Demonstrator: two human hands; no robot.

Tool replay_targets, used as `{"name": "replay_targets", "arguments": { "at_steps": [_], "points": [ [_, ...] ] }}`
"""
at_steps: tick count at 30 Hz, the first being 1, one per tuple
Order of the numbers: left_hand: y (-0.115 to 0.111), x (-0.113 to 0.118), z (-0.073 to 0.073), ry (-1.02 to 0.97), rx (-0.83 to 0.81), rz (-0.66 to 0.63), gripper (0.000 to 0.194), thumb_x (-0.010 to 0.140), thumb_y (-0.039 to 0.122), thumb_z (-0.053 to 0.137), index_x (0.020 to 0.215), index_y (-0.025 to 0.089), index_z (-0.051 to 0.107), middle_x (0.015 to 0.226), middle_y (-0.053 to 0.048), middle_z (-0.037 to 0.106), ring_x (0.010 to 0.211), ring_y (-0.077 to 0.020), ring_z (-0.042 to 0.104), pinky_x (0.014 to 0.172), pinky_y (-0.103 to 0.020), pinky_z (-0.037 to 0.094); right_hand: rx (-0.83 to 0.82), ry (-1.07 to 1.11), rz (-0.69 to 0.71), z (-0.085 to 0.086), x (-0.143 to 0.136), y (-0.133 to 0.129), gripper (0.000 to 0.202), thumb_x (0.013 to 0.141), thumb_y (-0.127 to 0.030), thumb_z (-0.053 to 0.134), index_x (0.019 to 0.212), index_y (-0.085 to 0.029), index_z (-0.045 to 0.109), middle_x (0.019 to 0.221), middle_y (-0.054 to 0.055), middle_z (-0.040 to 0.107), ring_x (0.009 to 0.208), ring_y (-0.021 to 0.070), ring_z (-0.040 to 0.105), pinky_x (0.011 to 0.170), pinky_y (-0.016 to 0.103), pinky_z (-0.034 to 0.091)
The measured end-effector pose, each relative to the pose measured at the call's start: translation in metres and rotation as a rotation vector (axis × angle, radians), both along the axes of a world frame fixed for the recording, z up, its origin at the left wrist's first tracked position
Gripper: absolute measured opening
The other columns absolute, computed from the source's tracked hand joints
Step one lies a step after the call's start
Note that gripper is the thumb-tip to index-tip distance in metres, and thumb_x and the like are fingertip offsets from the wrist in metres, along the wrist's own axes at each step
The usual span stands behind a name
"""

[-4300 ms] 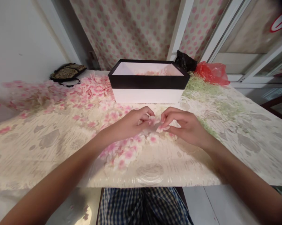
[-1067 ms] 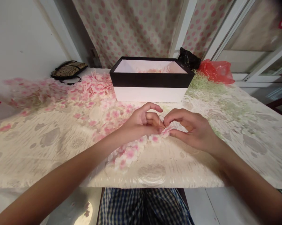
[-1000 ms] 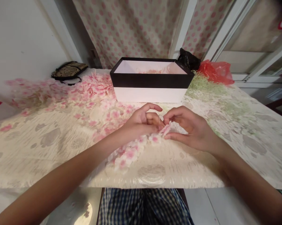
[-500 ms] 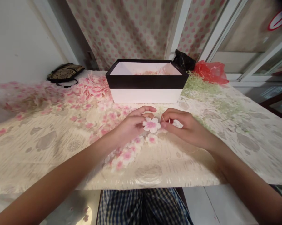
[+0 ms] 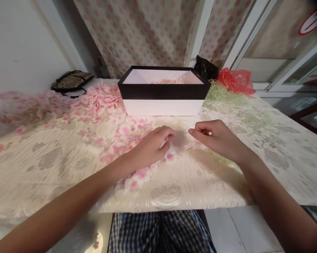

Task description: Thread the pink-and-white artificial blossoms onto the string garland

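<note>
My left hand (image 5: 154,147) hovers over the near middle of the table, its fingers curled towards the thumb. To its right, my right hand (image 5: 218,140) is closed, thumb pressed against the bent forefinger. What either hand holds, if anything, is too small or hidden to make out. Pink-and-white artificial blossoms (image 5: 134,183) lie in a row beneath my left forearm. One more blossom (image 5: 170,155) shows just below my left fingertips. Beyond both hands stands an open white box with a black rim (image 5: 163,92); pink petals (image 5: 169,82) show inside it.
Loose pink petals (image 5: 105,96) spread over the patterned tablecloth (image 5: 53,182) on the left. Pale green shredded filler (image 5: 226,95) lies right of the box, near a red plastic bag (image 5: 236,80) and a black bag (image 5: 205,67). A patterned pouch (image 5: 72,81) sits at the back left.
My hands have drawn apart, and the right has moved a little to the right. The white-and-pink blossom at my left fingertips is no longer visible there. My left fingers have curled in.
</note>
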State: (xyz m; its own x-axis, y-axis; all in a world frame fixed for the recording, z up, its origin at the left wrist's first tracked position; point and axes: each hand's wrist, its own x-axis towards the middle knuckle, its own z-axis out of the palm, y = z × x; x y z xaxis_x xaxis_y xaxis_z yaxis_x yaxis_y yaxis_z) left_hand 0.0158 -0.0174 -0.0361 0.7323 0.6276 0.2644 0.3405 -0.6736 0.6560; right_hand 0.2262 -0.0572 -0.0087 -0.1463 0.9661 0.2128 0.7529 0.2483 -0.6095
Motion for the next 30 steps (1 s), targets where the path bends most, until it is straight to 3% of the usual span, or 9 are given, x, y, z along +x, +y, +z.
{"name": "replay_targets", "arguments": {
  "at_steps": [3,7,11,14,18,25,30],
  "points": [
    [0.002,-0.004,0.001,0.263,0.158,-0.014,0.013,0.087,0.025,0.048,0.089,0.017,0.057,0.094,-0.007,0.057,0.092,-0.0227,0.053,0.087,-0.038,0.038,0.009,-0.11,-0.034,-0.003,-0.002,0.001,0.041,0.086,-0.032,0.05,0.055,-0.02,0.027,0.052,-0.005,0.028,0.05,0.0086,0.029,0.049,0.026,0.022],
    [0.003,-0.006,0.001,0.368,0.142,-0.095,0.015,0.083,0.03,0.054,0.083,0.016,0.06,0.102,-0.008,0.054,0.098,-0.0243,0.052,0.09,-0.04,0.037,-0.03,-0.115,0.05,-0.002,-0.005,0.001,0.038,0.093,-0.039,0.038,0.06,-0.019,0.04,0.056,-0.003,0.043,0.053,0.0103,0.04,0.052,0.026,0.027],
    [0.007,-0.005,0.0,0.273,-0.001,-0.134,0.009,0.081,0.019,0.052,0.079,0.016,0.06,0.091,-0.005,0.057,0.086,-0.0187,0.055,0.077,-0.031,0.043,0.12,-0.211,-0.132,0.001,0.002,0.002,0.029,0.092,-0.031,0.036,0.071,-0.018,0.05,0.066,0.001,0.055,0.06,0.0133,0.048,0.057,0.028,0.031],
    [0.009,-0.005,0.001,0.202,-0.187,-0.032,0.009,0.082,0.019,0.05,0.079,0.017,0.058,0.077,-0.002,0.059,0.07,-0.0148,0.056,0.062,-0.025,0.042,-0.022,-0.426,-0.21,0.001,0.017,0.003,0.021,0.085,-0.025,0.043,0.067,-0.019,0.053,0.066,0.002,0.057,0.058,0.0144,0.049,0.056,0.028,0.031],
    [0.01,-0.004,0.002,-0.004,-0.334,0.085,0.008,0.084,0.025,0.053,0.082,0.017,0.056,0.077,-0.001,0.062,0.07,-0.0145,0.061,0.059,-0.024,0.042,-0.314,-0.569,-0.137,-0.003,0.035,0.001,0.01,0.073,-0.028,0.056,0.069,-0.02,0.059,0.07,0.004,0.061,0.055,0.015,0.049,0.051,0.027,0.029],
    [0.011,-0.002,0.0,-0.212,-0.47,0.155,0.013,0.086,0.03,0.056,0.089,0.018,0.051,0.073,0.0,0.063,0.081,-0.0164,0.067,0.07,-0.027,0.047,-0.387,-0.574,-0.067,-0.01,0.034,0.0,0.007,0.064,-0.013,0.056,0.062,-0.02,0.055,0.059,0.001,0.055,0.047,0.0125,0.044,0.047,0.027,0.024],
    [0.011,0.0,0.003,-0.237,-0.475,0.165,0.013,0.084,0.029,0.057,0.085,0.017,0.054,0.077,-0.001,0.063,0.081,-0.0169,0.067,0.072,-0.028,0.047,-0.394,-0.571,-0.016,-0.015,0.037,0.004,0.009,0.065,-0.014,0.052,0.061,-0.02,0.049,0.057,0.0,0.051,0.048,0.0112,0.037,0.048,0.027,0.023]
  ]
}}
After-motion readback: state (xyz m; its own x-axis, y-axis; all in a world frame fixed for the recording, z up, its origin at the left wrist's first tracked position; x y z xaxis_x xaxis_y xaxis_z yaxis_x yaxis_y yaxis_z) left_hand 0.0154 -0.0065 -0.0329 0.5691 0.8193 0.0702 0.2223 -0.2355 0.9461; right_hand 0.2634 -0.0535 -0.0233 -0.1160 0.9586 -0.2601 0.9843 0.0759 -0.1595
